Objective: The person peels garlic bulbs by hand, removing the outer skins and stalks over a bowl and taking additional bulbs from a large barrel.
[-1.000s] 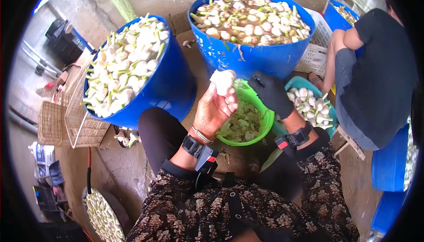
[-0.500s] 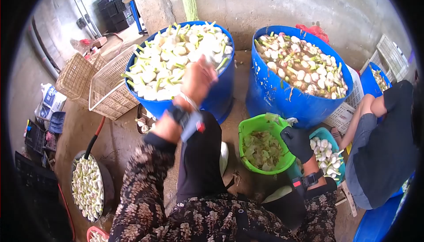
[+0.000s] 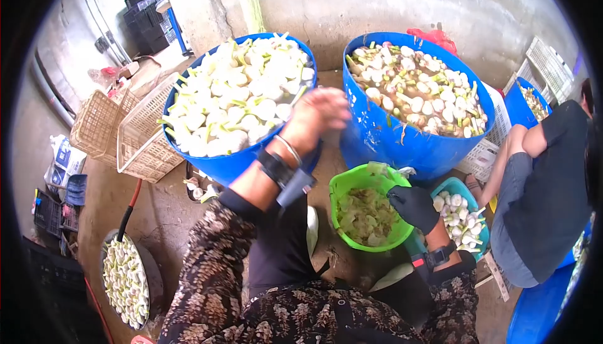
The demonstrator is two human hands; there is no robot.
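My bare left hand [image 3: 321,113] is in the air between two large blue tubs, beside the rim of the left tub [image 3: 235,167], which is heaped with peeled garlic bulbs [image 3: 235,96]. Its fingers are blurred, and nothing shows in them. My right hand [image 3: 414,208], in a black glove, hangs over the right rim of a green basin [image 3: 340,188] that holds loose garlic skins [image 3: 367,215]. The gloved fingers are curled, and what they hold, if anything, is hidden. Right beside it sits a teal basin [image 3: 482,234] of garlic bulbs [image 3: 458,215].
The right blue tub [image 3: 402,149] holds garlic in brownish water. A person in dark clothes [image 3: 546,199] sits at the right. Plastic baskets [image 3: 147,137] stand at the left, above a round metal basin [image 3: 154,278] full of garlic. A hose [image 3: 129,209] runs into that basin.
My left hand held a garlic bulb over the green basin, moved over the left tub, and is now back rightward without the bulb. The view has swung left, and my right hand stays by the green basin.
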